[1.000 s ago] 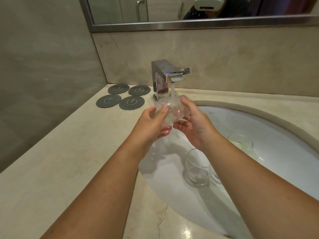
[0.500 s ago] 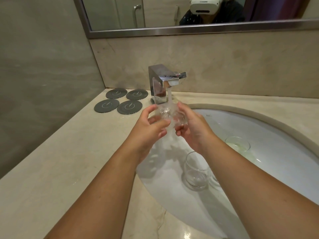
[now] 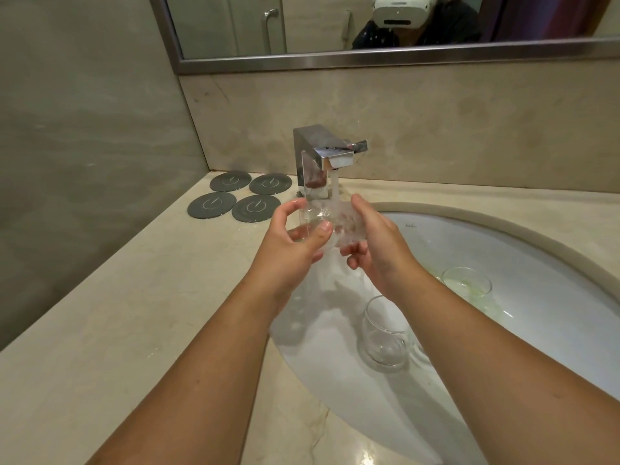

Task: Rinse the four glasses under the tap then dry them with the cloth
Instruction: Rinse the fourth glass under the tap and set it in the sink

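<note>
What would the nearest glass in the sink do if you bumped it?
It would probably roll or slide: the nearest glass has a rounded body and sits on the wet, sloping sink. It looks thin, so it might chip against the hard basin.

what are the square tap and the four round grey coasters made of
Square tap: looks like polished chromed metal, mirror reflections on its faces. Four round grey coasters: matte, no glare, possibly rubber or silicone; cannot tell which.
</note>
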Motion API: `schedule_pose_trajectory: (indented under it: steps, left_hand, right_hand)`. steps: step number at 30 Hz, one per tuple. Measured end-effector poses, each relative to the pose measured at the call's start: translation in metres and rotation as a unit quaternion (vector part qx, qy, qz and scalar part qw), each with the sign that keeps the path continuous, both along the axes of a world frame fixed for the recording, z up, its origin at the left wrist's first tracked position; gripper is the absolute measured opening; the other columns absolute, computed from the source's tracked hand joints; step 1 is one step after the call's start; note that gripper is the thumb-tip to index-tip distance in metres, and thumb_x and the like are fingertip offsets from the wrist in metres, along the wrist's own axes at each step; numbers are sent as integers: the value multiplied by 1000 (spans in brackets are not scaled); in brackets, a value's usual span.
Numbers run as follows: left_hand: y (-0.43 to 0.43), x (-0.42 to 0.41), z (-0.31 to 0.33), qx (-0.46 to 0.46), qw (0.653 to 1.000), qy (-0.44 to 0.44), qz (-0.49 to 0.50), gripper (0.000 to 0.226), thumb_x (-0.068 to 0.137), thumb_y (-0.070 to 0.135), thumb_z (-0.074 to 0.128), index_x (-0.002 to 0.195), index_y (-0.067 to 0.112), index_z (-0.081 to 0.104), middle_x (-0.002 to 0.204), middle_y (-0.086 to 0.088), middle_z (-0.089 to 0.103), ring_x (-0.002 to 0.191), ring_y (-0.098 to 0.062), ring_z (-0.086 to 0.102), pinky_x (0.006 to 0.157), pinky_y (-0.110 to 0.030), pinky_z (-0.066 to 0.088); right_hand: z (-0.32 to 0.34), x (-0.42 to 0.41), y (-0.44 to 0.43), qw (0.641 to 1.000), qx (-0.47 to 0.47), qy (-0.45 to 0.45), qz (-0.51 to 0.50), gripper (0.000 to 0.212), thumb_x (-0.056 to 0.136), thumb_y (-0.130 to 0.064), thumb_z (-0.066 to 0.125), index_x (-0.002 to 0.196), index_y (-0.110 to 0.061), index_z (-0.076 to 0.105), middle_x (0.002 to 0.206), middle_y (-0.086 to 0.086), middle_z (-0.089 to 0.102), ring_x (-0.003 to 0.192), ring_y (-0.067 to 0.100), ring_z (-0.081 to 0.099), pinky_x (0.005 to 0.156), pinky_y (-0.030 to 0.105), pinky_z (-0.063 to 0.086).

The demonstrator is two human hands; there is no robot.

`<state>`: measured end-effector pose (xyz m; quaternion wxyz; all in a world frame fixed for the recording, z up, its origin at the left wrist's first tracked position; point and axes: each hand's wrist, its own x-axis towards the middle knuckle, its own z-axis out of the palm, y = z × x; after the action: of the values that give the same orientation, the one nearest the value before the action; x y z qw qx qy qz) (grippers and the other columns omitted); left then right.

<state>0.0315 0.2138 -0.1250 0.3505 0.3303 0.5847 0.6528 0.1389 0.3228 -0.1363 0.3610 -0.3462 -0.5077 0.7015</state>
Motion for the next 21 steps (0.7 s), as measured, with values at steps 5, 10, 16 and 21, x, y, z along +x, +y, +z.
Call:
schedule_pose_trajectory:
  steps: [5,10,16,21]
  left_hand:
    - [0,0,1,0,1000,4,-5,62,74,35,83,127,51,56,141,-8,65,137,-21,60,99,-35,58]
    - [1,2,1,-17,1000,-10,-4,47,97,34,79,135,47,55,131,-3,73,109,-19,69,107,-45,55]
    - [1,1,0,1,1000,-1,-4,42,98,28,78,130,43,56,127,-12,75,117,-26,74,87,-30,62]
    - [-2,-1,-1,12,999,38,-2,56,89,27,88,131,47,57,137,-11,66,127,-18,67,91,-31,61]
  right_hand:
    - [-3,1,0,1000,21,10,-20,29,98,-32,70,114,-8,72,80,9,66,52,19,54,50,30,40]
    - [-2,0,1,999,34,24,-35,29,95,-29,72,122,-17,71,84,5,69,52,18,55,51,30,41]
    - [0,2,1,999,36,27,-26,26,99,-27,66,122,-18,70,91,7,70,56,19,55,51,30,39]
    - [-4,0,2,1000,3,-5,5,45,99,-52,65,121,-14,72,95,7,70,55,17,57,47,29,36]
